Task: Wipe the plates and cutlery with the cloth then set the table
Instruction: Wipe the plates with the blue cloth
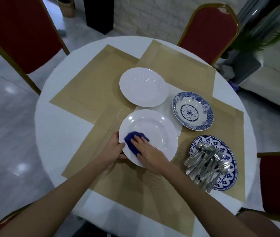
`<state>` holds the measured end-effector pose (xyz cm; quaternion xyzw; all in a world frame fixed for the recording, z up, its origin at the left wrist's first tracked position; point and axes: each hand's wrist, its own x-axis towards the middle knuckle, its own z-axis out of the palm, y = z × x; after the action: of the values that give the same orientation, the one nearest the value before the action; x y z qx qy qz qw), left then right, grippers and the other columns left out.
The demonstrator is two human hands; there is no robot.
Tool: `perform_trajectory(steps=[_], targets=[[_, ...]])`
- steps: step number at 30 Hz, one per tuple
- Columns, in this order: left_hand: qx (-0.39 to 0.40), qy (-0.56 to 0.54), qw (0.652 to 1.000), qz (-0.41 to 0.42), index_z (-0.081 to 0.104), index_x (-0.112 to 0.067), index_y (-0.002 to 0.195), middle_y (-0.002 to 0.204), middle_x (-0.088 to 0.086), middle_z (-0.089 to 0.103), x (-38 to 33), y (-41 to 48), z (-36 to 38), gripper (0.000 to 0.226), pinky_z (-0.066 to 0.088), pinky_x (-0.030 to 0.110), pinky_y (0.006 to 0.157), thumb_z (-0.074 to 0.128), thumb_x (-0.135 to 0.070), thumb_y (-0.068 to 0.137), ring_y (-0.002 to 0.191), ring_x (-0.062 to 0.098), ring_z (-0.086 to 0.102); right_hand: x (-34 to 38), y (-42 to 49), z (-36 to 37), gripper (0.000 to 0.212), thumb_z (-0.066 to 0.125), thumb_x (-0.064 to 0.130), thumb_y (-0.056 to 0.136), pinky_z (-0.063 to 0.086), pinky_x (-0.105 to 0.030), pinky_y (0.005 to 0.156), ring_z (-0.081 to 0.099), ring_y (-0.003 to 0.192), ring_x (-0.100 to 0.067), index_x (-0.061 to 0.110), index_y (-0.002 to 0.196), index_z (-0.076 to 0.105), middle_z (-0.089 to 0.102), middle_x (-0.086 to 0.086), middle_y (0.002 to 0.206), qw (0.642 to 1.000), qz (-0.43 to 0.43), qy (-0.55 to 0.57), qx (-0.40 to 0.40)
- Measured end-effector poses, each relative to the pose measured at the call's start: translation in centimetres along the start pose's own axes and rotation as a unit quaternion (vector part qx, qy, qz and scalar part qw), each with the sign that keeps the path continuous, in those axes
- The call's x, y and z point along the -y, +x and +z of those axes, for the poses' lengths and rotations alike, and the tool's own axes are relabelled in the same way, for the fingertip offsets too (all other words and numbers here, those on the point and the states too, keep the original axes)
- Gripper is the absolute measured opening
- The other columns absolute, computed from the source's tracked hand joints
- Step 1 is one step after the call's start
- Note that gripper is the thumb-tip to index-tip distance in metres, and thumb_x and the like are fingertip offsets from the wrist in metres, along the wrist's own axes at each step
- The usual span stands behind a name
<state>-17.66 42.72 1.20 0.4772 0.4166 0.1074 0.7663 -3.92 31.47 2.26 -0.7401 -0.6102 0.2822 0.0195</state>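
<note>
Round table (59, 117), white cover, gold placemats (88, 86), red chairs (209, 26) around it, glossy pale floor.

Head view: the near white plate (159, 134) sits centre frame on a mat. Left hand (115, 147) grip pinches its left rim, thumb on top. Right hand (146, 151) grip is spread flat, pressing the blue cloth (132, 139) on the plate's lower-left. Most of the plate's face lies right and up-frame of the cloth, so I'd sweep that way next. Second white plate (143, 87) is above. Cutlery (205, 163) is heaped lower right, nearer the right hand.
</note>
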Motion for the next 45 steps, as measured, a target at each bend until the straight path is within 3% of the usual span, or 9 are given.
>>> perform_trajectory(steps=[6, 12, 19, 24, 27, 32, 37, 41, 45], targets=[[0.011, -0.024, 1.0, -0.008, 0.035, -0.023, 0.128, 0.128, 0.0, 0.049, -1.2, -0.3, 0.0, 0.046, 0.058, 0.05, 0.071, 0.044, 0.004, 0.091, 0.105, 0.026, 0.061, -3.5, -4.2, -3.1, 0.053, 0.03, 0.024, 0.103, 0.013, -0.038, 0.117, 0.007, 0.148, -0.011, 0.029, 0.153, 0.013, 0.008, 0.01, 0.161, 0.992, 0.013, -0.106, 0.067], [0.101, -0.099, 0.989, -0.033, 0.03, -0.022, 0.126, 0.122, 0.004, 0.053, -2.9, -1.8, 1.1, 0.05, 0.059, 0.05, 0.071, 0.048, 0.008, 0.091, 0.1, 0.03, 0.066, -6.2, -0.6, -4.0, 0.055, 0.022, 0.032, 0.104, 0.005, -0.041, 0.119, -0.005, 0.149, -0.024, 0.021, 0.154, 0.003, -0.004, 0.0, 0.162, 0.978, 0.135, -0.15, -0.049], [0.086, -0.159, 0.984, -0.005, 0.033, -0.021, 0.124, 0.128, 0.012, 0.048, -4.2, -3.0, 0.0, 0.05, 0.06, 0.043, 0.061, 0.041, 0.014, 0.089, 0.095, 0.027, 0.067, 2.0, 1.1, -4.7, 0.053, 0.037, 0.02, 0.102, 0.005, -0.025, 0.117, 0.011, 0.147, -0.015, 0.017, 0.152, 0.022, 0.014, 0.0, 0.161, 0.994, -0.037, 0.039, -0.097], [0.074, -0.199, 0.977, 0.027, 0.037, -0.034, 0.134, 0.126, 0.008, 0.052, -5.6, -3.9, -1.1, 0.072, 0.058, 0.047, 0.062, 0.035, 0.018, 0.084, 0.105, 0.034, 0.06, 2.0, -4.4, -6.7, 0.049, 0.042, 0.02, 0.099, 0.017, -0.022, 0.112, 0.024, 0.141, -0.01, 0.023, 0.147, 0.035, 0.028, 0.007, 0.156, 0.991, -0.119, 0.009, -0.061], [0.109, -0.188, 0.973, 0.078, 0.038, -0.034, 0.139, 0.129, 0.002, 0.058, -7.2, -4.2, 0.0, 0.066, 0.058, 0.052, 0.073, 0.05, 0.005, 0.088, 0.11, 0.03, 0.062, -1.6, -6.4, -8.7, 0.052, 0.03, 0.031, 0.095, 0.014, -0.039, 0.115, 0.027, 0.142, -0.014, 0.027, 0.146, 0.037, 0.029, 0.008, 0.155, 0.985, -0.113, -0.095, -0.085], [0.157, -0.125, 0.973, 0.115, 0.038, -0.03, 0.141, 0.117, -0.002, 0.065, -9.6, -4.8, 3.8, 0.059, 0.058, 0.035, 0.061, 0.057, -0.026, 0.085, 0.096, 0.018, 0.067, -4.0, -4.8, -12.7, 0.064, 0.004, 0.041, 0.093, 0.011, -0.053, 0.118, 0.007, 0.149, -0.024, 0.025, 0.153, 0.017, 0.009, 0.002, 0.161, 0.948, 0.076, -0.181, -0.252], [0.143, -0.098, 0.973, 0.151, 0.038, -0.037, 0.139, 0.124, -0.004, 0.064, -11.9, -5.3, 6.3, 0.041, 0.058, 0.036, 0.063, 0.032, -0.041, 0.099, 0.101, 0.016, 0.067, 1.1, -4.5, -13.1, 0.055, 0.017, 0.037, 0.099, 0.006, -0.044, 0.119, -0.001, 0.148, -0.015, 0.027, 0.153, 0.011, 0.004, 0.006, 0.161, 0.956, -0.018, -0.109, -0.273], [0.086, -0.077, 0.976, 0.182, 0.04, -0.034, 0.138, 0.124, -0.001, 0.064, -13.6, -6.1, 5.8, 0.045, 0.056, 0.041, 0.073, 0.027, -0.05, 0.098, 0.105, 0.022, 0.065, 0.7, -8.6, -12.2, 0.051, 0.033, 0.032, 0.099, 0.009, -0.041, 0.114, 0.017, 0.146, -0.016, 0.029, 0.15, 0.028, 0.019, 0.009, 0.159, 0.957, -0.12, -0.141, -0.223], [0.078, -0.024, 0.974, 0.211, 0.037, -0.04, 0.137, 0.126, -0.009, 0.06, -14.0, -7.2, 6.3, 0.04, 0.056, 0.037, 0.058, 0.025, -0.048, 0.099, 0.111, 0.021, 0.061, -5.0, -10.9, -12.6, 0.051, 0.027, 0.036, 0.095, 0.007, -0.048, 0.118, 0.017, 0.145, -0.01, 0.037, 0.146, 0.031, 0.026, 0.013, 0.156, 0.947, -0.04, -0.184, -0.26]])
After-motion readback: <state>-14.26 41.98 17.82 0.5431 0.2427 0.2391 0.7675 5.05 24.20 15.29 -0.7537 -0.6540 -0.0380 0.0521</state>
